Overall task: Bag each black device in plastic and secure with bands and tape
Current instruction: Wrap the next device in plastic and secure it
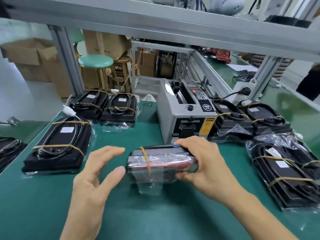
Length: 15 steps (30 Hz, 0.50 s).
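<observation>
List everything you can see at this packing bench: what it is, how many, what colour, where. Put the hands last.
Held device: one, black, in clear plastic with a yellow band, on edge at centre front.
Banded devices on left: three fully in view, black; one near, two behind; another cut off at the left edge.
Banded devices on right: three, black; two beside the machine, one near.
Tape dispenser machine: one, grey, centre back.
Table mat: one, green.
Stool: one, green seat, behind the bench.
Cardboard boxes: several, brown, back left.
Left hand: open, beside the held device.
Right hand: grips the held device's right end.
</observation>
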Each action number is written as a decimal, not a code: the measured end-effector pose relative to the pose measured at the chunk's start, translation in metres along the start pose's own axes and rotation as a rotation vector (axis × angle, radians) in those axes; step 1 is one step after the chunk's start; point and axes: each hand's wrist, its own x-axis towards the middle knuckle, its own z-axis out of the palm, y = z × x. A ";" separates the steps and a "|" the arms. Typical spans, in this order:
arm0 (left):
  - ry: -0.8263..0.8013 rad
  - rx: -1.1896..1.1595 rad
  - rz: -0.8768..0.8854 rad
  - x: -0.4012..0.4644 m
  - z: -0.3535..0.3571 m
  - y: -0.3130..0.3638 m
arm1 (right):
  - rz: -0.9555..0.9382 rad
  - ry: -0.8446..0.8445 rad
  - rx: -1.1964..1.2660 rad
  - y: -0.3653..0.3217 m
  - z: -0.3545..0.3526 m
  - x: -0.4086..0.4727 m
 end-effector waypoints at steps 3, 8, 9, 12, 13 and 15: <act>-0.090 0.283 0.044 0.007 0.011 0.013 | 0.026 -0.060 -0.043 -0.002 0.003 -0.001; -0.010 0.443 0.201 0.005 0.030 0.013 | 0.080 -0.079 -0.026 0.002 0.008 -0.009; 0.024 0.457 0.252 0.003 0.030 0.011 | 0.085 -0.085 -0.037 0.002 0.008 -0.009; 0.184 0.621 0.429 -0.002 0.033 0.004 | 0.103 -0.083 -0.060 0.002 0.009 -0.010; 0.211 0.651 0.464 -0.005 0.039 0.003 | 0.103 -0.074 -0.076 0.002 0.010 -0.011; 0.156 0.607 0.497 -0.015 0.057 0.004 | 0.095 -0.047 -0.106 0.001 0.014 -0.014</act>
